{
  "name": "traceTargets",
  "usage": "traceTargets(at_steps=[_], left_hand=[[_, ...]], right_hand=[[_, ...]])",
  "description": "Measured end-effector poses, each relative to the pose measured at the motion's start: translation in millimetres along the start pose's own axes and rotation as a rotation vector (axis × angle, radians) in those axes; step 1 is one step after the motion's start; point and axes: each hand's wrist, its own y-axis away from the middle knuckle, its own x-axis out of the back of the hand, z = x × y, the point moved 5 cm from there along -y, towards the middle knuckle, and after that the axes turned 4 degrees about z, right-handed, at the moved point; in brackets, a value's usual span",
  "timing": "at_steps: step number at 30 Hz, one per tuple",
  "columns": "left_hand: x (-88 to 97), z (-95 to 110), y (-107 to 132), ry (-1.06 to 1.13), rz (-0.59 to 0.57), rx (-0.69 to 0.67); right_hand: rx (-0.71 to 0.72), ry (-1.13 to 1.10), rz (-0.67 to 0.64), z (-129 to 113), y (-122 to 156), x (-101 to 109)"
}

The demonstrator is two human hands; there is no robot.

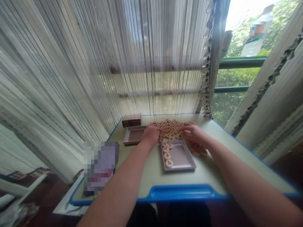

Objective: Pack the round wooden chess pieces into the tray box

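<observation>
the pieces (168, 126), round, pale and marked with characters, lay in a crowded pile toward the far side of the table (146, 178), between the two hands. the left hand (152, 134) was at the pile's left edge, its fingers bent in toward the pieces; whether they pinched one could not be made out. the right hand (193, 131) reached in from the other side, thumb and fingers slightly apart at the pile's right edge; whether a piece sat between their tips could not be made out either.

just in front of the pile was a shallow tray (179, 155). four pieces ran in a column along its left wall, and a fifth lay beside the top one; the rest of its floor was bare. more pieces were bunched right of the tray, partly behind the right forearm.

a second tray (136, 135) lay beside the left hand, with a brown box (131, 119) just behind it. a dark, flat object (101, 168), blurred over, rested near the table's left edge. a striped curtain (153, 47) hung beyond the table, and a bottle (254, 37) showed at the window, above a green rail (241, 63).
</observation>
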Motion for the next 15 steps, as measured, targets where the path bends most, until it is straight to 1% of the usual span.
traceTargets(at_steps=[3,5,7,9,12,15], left_hand=[[0.6,-1.0,0.0,0.015,0.012,-0.03],[2.4,-0.7,-0.6,-0.009,0.036,-0.057],[6.0,-1.8,-1.8,-0.05,0.068,-0.061],[10.8,-4.5,-2.8,-0.105,0.095,-0.037],[18.1,-6.6,-1.8,-0.21,0.123,-0.024],[23.9,-5.0,1.9,-0.306,0.154,0.001]], right_hand=[[0.097,-0.109,-0.068,-6.3,-1.6,-8.5],[0.102,-0.14,-0.07,-7.5,-3.3,-10.3],[0.077,-0.11,-0.04,-7.3,-4.7,-8.9],[0.048,-0.041,-0.012,-8.2,-5.0,-5.4],[0.015,0.045,0.023,-13.7,-3.7,2.3],[0.015,0.056,0.029,-20.9,-2.2,8.5]])
